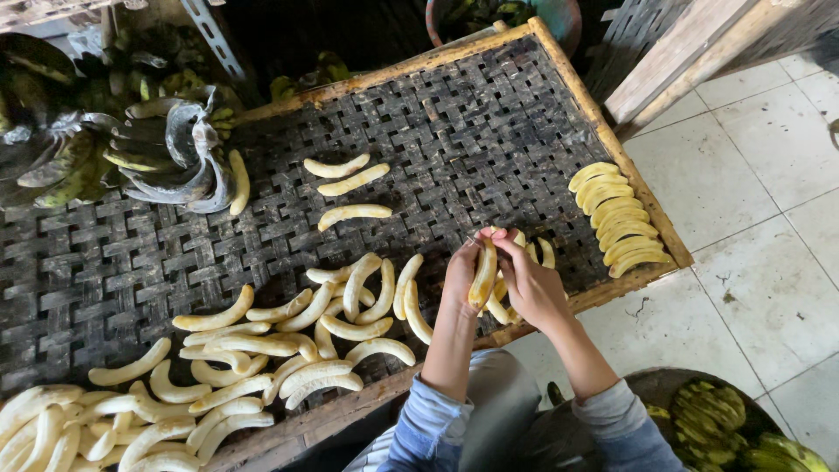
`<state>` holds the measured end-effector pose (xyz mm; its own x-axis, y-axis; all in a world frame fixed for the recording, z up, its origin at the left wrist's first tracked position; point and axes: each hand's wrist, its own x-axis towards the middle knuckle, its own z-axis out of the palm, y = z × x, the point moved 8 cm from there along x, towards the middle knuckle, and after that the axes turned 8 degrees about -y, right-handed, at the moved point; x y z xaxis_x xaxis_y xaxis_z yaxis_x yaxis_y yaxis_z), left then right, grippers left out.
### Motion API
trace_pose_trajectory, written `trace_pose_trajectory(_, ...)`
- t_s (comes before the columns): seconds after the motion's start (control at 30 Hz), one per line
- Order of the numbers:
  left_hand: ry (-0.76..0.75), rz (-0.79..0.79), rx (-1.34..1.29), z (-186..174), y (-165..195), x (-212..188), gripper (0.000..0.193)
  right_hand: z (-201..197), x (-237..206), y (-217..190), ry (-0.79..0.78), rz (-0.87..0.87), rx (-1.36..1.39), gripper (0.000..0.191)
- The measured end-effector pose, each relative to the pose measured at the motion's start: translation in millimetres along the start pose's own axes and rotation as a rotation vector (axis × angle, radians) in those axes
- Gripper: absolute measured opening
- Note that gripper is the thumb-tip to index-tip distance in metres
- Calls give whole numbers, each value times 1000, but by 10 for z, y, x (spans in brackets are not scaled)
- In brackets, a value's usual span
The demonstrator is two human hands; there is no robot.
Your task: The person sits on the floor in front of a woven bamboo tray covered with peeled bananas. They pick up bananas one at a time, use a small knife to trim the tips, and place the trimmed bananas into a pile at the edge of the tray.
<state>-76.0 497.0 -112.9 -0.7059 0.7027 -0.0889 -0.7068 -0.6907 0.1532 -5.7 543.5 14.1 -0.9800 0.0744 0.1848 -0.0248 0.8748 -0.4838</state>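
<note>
Banana in hand: I hold one peeled banana (483,273) upright over the near right part of the woven tray (489,131), just above a small heap of peeled ones.
Left hand: my left hand (461,275) is wrapped around the banana's left side, fingers closed on it.
Right hand: my right hand (533,284) meets it from the right, fingertips at the top end; both hands are together on the same fruit.
Grip: I judge a light hold works best here, since the bare flesh looks soft and would bruise or snap if squeezed.
Small heap (524,262): a few peeled bananas lie under and behind my hands, partly hidden.
Neat row (616,218): curved peeled bananas sit side by side along the tray's right edge, well apart from my hands.
Placing: laying each fruit with the same curve as its neighbours, touching but not stacked, seems the tidy way.
Loose pile (306,332): many peeled bananas are spread to my left, thicker toward the near left corner.
Unpeeled bunches (166,157): dark green and blackened fruit rests at the far left.
Basket (717,419): a basket of green peels or fruit stands by my right knee on the tiled floor (769,175).
</note>
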Motion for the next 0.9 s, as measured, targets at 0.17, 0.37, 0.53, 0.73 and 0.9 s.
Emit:
trace_pose_trajectory(0.17, -63, -78, 63, -216, -153, 214, 42, 74, 14, 370, 2, 79, -107, 38)
trace_pose_trajectory(0.37, 128, 432, 1475, -21, 120, 171, 42, 3, 34, 838, -46, 354, -385, 56)
trace_pose_trajectory(0.53, 537, 412, 2152, 8, 908, -330, 48, -105, -38, 965, -4, 552, -337, 57)
trace_pose_trajectory(0.73, 663, 36, 2481, -371, 1183, -631, 49, -178, -22, 687, 143, 361, -263, 58)
trace_pose_trajectory(0.9, 663, 88, 2450, -515, 1073, -612, 34, -115, -49, 646, 86, 404, -120, 54)
